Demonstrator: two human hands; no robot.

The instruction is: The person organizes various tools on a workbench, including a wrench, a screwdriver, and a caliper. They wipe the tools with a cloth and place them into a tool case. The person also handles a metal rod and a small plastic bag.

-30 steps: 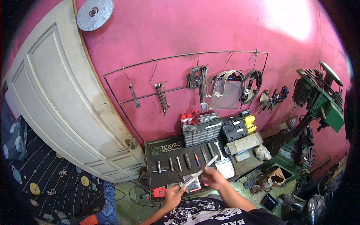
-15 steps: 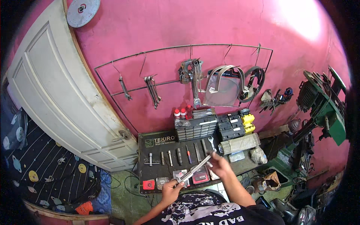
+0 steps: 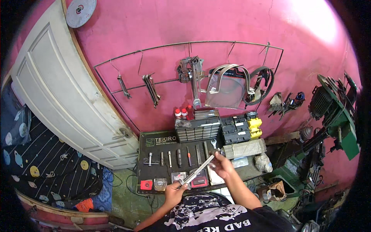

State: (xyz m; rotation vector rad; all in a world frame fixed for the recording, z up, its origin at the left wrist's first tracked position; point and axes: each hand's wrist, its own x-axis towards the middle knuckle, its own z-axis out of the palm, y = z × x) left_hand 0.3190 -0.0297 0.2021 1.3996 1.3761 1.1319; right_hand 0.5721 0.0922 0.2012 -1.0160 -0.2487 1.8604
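Metal bar (image 3: 198, 169) pinched at each end by left hand (image 3: 174, 190) and right hand (image 3: 221, 164) fingers, above red packet (image 3: 146, 185).

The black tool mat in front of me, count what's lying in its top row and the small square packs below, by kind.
On the black tool mat:
Slim metal tools in the top row: 6
Small square packs in the lower row: 4, the two behind the long flat metal bar partly hidden
Total: 10

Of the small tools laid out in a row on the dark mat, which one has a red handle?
The slim red-handled tool, lying fifth from the left in the row on the dark mat. The pieces beside it are bare grey or dark metal.
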